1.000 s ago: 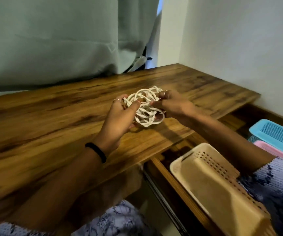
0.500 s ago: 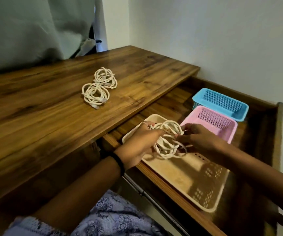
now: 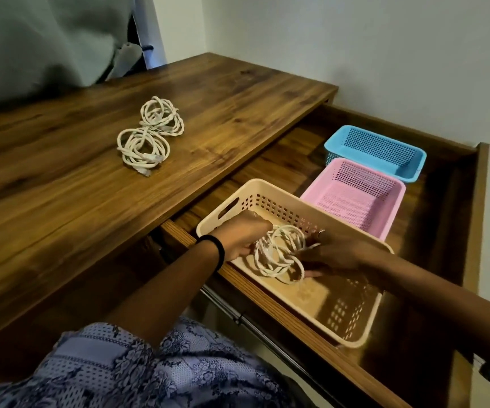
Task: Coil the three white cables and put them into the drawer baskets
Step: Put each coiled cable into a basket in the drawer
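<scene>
Both hands hold a coiled white cable (image 3: 279, 254) low inside the cream basket (image 3: 352, 328) in the open drawer. My left hand (image 3: 241, 235) grips the coil's left side and my right hand (image 3: 335, 254) grips its right side. Two other coiled white cables lie on the wooden desk: a nearer cable (image 3: 142, 150) and a farther cable (image 3: 162, 116), touching each other. Behind the cream basket stand a pink basket (image 3: 355, 195) and a blue basket (image 3: 376, 151), both with nothing in them.
The wooden desk (image 3: 61, 187) stretches left of the open drawer (image 3: 450, 260). A white wall runs behind and to the right. Grey cloth hangs at the back left. A metal drawer rail (image 3: 238, 313) runs under the drawer's front edge.
Both hands carried the coiled cable from above the desk to the right and down into the cream basket. The view swung right, showing the drawer and the two coils on the desk.
</scene>
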